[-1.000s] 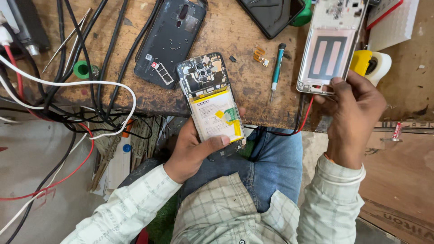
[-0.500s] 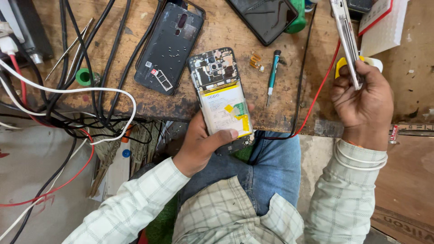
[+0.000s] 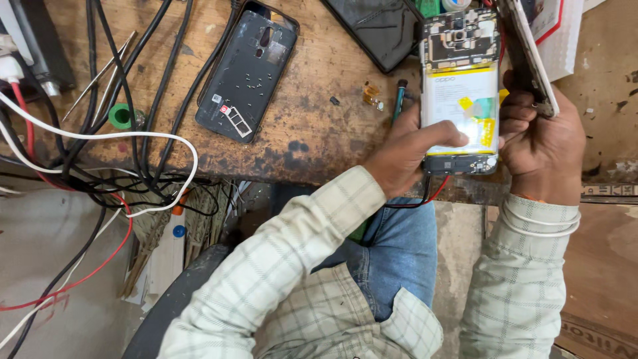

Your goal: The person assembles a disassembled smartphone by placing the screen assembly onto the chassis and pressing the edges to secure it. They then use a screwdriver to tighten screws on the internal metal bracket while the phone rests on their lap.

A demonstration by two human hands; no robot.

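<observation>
My left hand (image 3: 407, 151) grips an opened phone (image 3: 460, 80) from its left side, thumb lying across the white and yellow battery; the bare circuit board shows at the top. My right hand (image 3: 541, 143) is right beside the phone's right edge and holds a thin white phone frame (image 3: 531, 56) turned edge-on and tilted up to the left. The two hands are close together over the front right part of the worn wooden bench (image 3: 312, 126).
A dark phone back cover (image 3: 247, 70) lies on the bench left of centre. A black screen panel (image 3: 375, 30) sits at the top. A teal screwdriver (image 3: 400, 96), tweezers (image 3: 100, 76), a green ring (image 3: 121, 116) and tangled black, white and red cables (image 3: 100, 159) crowd the left side.
My left hand has carried the opened phone to the right, up against my right hand. The white frame has turned from flat to edge-on and stays in my right hand.
</observation>
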